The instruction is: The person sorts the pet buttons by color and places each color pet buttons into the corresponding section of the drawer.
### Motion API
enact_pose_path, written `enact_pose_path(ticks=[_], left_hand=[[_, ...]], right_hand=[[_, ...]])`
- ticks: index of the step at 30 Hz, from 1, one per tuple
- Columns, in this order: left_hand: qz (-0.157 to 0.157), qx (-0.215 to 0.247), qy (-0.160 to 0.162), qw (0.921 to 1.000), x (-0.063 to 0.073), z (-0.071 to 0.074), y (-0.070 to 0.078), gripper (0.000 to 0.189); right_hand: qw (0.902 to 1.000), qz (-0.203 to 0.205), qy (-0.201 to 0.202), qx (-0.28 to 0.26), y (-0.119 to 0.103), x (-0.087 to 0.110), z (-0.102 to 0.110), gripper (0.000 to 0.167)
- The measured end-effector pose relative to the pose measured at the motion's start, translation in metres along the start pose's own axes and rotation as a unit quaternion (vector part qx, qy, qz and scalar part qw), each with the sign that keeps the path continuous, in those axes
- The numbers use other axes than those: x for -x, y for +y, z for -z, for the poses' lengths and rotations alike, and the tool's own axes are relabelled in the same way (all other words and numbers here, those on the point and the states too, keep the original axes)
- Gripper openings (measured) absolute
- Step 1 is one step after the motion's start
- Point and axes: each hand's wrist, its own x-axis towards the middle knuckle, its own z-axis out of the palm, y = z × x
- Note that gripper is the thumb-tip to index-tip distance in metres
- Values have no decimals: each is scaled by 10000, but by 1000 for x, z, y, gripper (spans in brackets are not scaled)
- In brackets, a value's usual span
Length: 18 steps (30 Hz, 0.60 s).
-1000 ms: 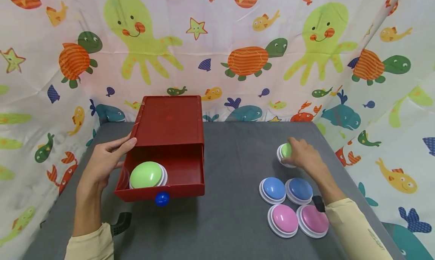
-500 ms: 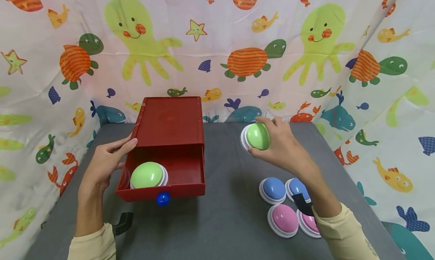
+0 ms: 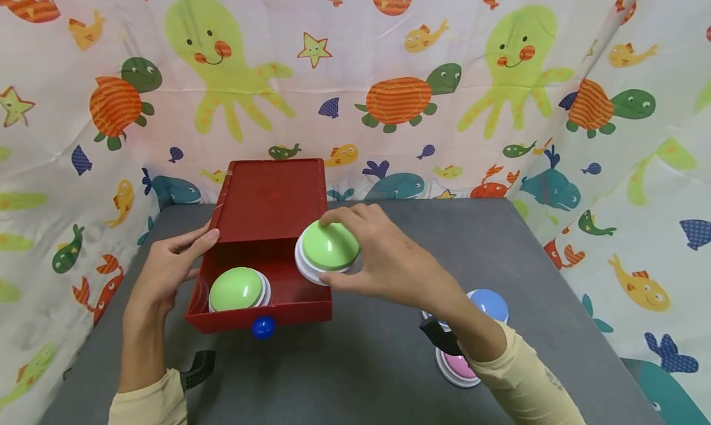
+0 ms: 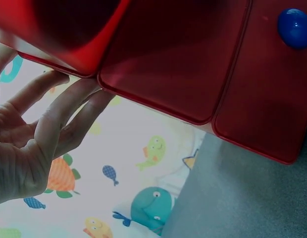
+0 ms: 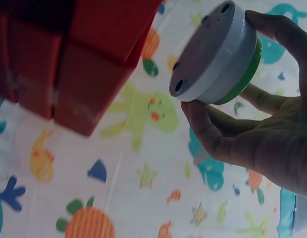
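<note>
A red drawer cabinet (image 3: 272, 197) stands at the left of the table, its top drawer (image 3: 300, 308) pulled out. Inside, at the left, sits a green dome push button (image 3: 236, 289) with a white base. Fingertips of my left hand (image 3: 166, 277) touch the cabinet's left side; the left wrist view has them at the edge between two drawers (image 4: 158, 59). Thumb and fingers of my right hand (image 3: 389, 258) hold a second green push button (image 3: 329, 246) tilted over the drawer's right part. Its white underside with small round holes faces the right wrist camera.
A blue knob (image 3: 263, 327) sticks out from the drawer front. To the right, blue (image 3: 490, 305) and pink (image 3: 458, 366) push buttons lie on the grey tabletop (image 3: 355, 375), partly hidden by my right forearm. A sea-animal curtain (image 3: 355, 55) hangs behind and at both sides.
My right hand has lifted the green push button off the table at the right and carried it left to the drawer. My left hand stays at the cabinet's side.
</note>
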Motion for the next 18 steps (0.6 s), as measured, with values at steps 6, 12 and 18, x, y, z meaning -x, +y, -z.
enact_pose_path(ticks=[6, 12, 18], left_hand=[[38, -30, 8, 10000, 1, 2, -2, 75], [145, -10, -36, 9999, 1, 2, -3, 77], [76, -21, -59, 10000, 0, 2, -1, 77]], right_hand=[[9971, 424, -508, 375, -21, -19, -18, 65], [9855, 707, -1049, 1134, -34, -35, -34, 60], [9767, 663, -1347, 1535, -33, -46, -43, 58]])
